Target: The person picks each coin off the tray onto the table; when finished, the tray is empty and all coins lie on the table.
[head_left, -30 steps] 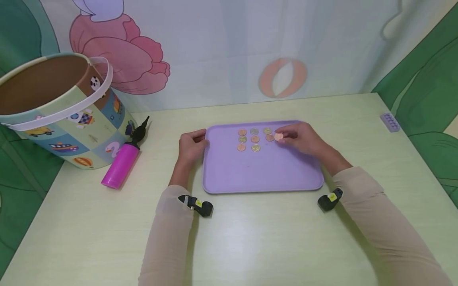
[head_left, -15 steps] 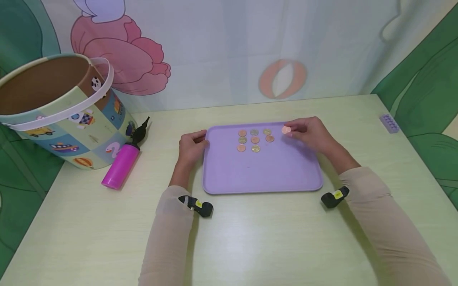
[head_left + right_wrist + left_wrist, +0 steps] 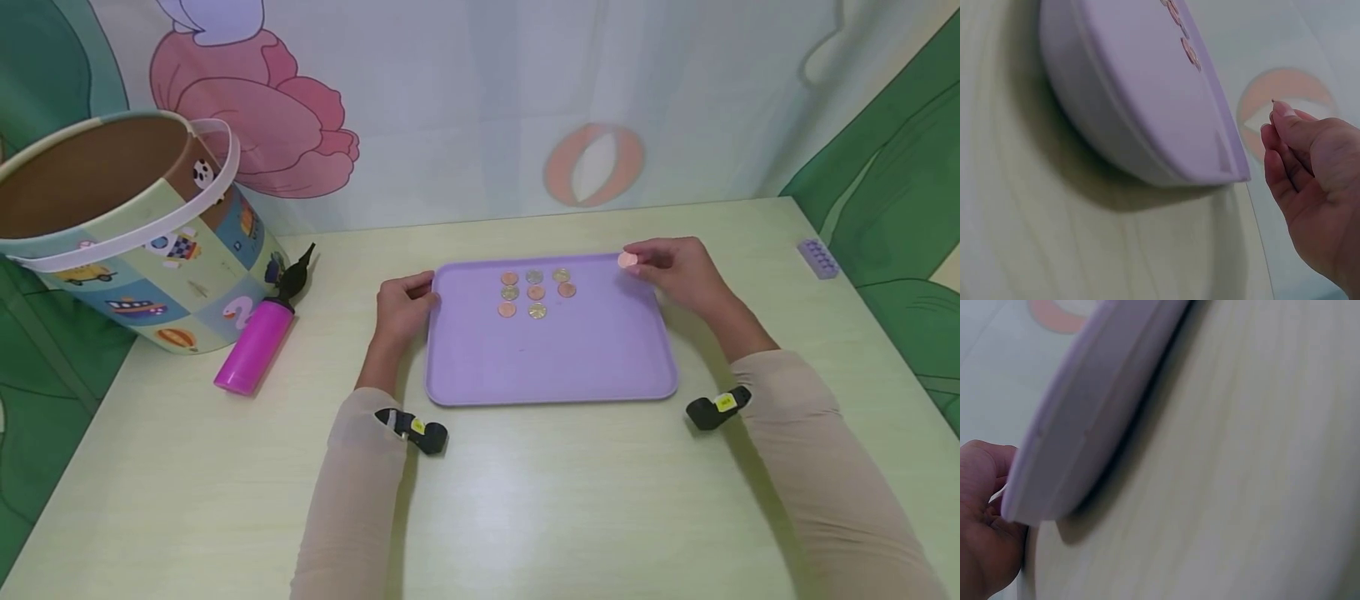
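Note:
A purple tray (image 3: pixel 551 367) lies flat on the table. On its far half, several copper, gold and silver coins (image 3: pixel 536 292) lie in short rows. My left hand (image 3: pixel 401 312) holds the tray by its left rim near the far corner; the left wrist view has this hand (image 3: pixel 988 519) at the tray's edge. Between thumb and fingertips, my right hand (image 3: pixel 678 271) pinches a copper coin (image 3: pixel 627 261) over the tray's far right corner. In the right wrist view the right hand (image 3: pixel 1316 175) is raised beside the tray (image 3: pixel 1154 112), the coin barely showing at its fingertips.
A large patterned bucket (image 3: pixel 172 275) with a pale handle stands at the left. Beside it lies a magenta pump (image 3: pixel 255 346) with a black nozzle. A small purple studded block (image 3: pixel 818 258) sits near the table's right edge. A printed curtain (image 3: pixel 450 117) hangs behind.
My right hand has carried the copper coin rightward and away from the rows, toward the tray's far right corner. The left hand and the coins on the tray stay where they were.

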### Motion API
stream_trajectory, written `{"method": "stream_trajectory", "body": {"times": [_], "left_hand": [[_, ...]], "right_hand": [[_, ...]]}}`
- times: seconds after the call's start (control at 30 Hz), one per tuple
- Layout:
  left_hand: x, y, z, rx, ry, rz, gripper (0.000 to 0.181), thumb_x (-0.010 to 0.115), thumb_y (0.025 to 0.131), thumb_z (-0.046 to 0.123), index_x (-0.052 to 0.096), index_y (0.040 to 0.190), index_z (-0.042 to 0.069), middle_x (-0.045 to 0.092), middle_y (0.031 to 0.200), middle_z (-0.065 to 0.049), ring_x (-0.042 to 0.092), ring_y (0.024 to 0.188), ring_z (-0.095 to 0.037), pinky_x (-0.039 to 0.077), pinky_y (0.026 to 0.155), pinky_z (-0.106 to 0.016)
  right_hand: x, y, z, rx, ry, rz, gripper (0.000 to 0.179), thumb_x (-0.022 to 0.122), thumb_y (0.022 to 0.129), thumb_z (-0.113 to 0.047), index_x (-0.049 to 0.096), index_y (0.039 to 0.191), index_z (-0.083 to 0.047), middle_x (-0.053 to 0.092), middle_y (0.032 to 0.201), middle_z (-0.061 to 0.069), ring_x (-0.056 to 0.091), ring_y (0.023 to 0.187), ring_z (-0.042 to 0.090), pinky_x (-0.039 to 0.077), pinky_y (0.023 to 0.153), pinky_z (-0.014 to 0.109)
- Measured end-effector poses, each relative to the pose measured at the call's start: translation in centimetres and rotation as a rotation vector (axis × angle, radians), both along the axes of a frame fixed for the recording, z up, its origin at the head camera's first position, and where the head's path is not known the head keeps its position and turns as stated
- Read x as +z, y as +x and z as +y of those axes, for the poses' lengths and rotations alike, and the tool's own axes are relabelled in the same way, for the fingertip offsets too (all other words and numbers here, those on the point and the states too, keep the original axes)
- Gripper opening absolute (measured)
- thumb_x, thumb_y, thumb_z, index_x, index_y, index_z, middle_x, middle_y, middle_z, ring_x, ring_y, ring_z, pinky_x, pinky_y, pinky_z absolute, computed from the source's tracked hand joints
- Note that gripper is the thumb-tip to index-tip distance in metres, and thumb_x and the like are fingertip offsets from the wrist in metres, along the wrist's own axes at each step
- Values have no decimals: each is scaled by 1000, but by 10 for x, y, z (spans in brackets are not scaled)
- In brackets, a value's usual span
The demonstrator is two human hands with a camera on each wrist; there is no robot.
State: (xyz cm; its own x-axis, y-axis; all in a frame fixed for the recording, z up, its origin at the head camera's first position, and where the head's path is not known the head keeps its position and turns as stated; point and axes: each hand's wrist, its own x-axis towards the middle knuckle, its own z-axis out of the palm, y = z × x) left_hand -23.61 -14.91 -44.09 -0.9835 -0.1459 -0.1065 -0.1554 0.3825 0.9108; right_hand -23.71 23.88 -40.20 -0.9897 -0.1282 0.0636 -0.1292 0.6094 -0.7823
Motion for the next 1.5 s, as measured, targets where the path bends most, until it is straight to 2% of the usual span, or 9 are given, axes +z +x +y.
{"method": "stream_trajectory", "body": {"times": [0.23,0.5,0.6,0.73,0.83,0.9,1.03,1.27,1.5], "left_hand": [[-2,0,0,1,14,8,43,64,90,-1,65,133,1,70,131,-19,66,120,-28,56,105,-37],[-2,0,1,22,8,6,43,64,89,-1,66,133,1,70,129,-19,66,118,-28,56,104,-37],[-2,0,2,27,10,3,43,64,90,-1,66,133,2,70,130,-18,66,118,-27,56,105,-36],[-1,0,3,28,16,-1,42,65,90,-1,66,132,1,70,130,-19,66,119,-28,55,105,-37],[-1,0,4,27,16,-1,42,64,90,0,66,132,1,70,130,-19,66,119,-28,55,105,-37],[0,0,4,28,13,1,43,64,90,0,66,133,1,70,130,-18,66,119,-28,55,105,-37],[0,1,3,33,9,4,43,64,89,0,66,132,2,70,130,-18,66,118,-28,55,105,-37],[0,1,3,35,12,-7,43,64,90,1,66,133,2,70,131,-17,66,119,-27,55,106,-36],[-1,0,2,38,18,-6,43,64,89,1,66,133,2,70,130,-18,66,118,-27,55,106,-36]], "right_hand": [[-6,-2,15,-64,18,11,37,71,93,-8,67,129,1,68,128,28,52,81,-19,44,74,-1],[-13,-2,34,-120,53,12,39,70,96,-14,66,132,-2,67,130,27,51,84,-18,42,73,-1],[-16,-3,41,-149,84,-18,41,68,97,-19,64,135,-4,66,133,25,56,94,-5,42,76,3],[-23,-5,51,-175,133,-74,44,65,100,-22,61,139,-3,64,136,25,60,112,23,49,91,21],[-27,-8,56,-184,155,-98,44,64,100,-23,60,139,-3,64,133,26,59,116,32,49,93,31],[-29,-9,59,-182,168,-97,43,63,100,-21,60,139,-2,65,130,26,59,114,33,49,89,25],[-30,-12,61,-175,194,-92,41,63,100,-19,61,137,0,66,125,27,58,111,32,40,79,13],[-31,-13,62,-138,225,-72,37,63,100,-15,64,132,4,66,117,28,56,103,30,37,71,8],[-30,-16,61,-118,254,-69,39,65,99,-21,65,130,3,68,117,28,59,101,29,39,71,10]]}}
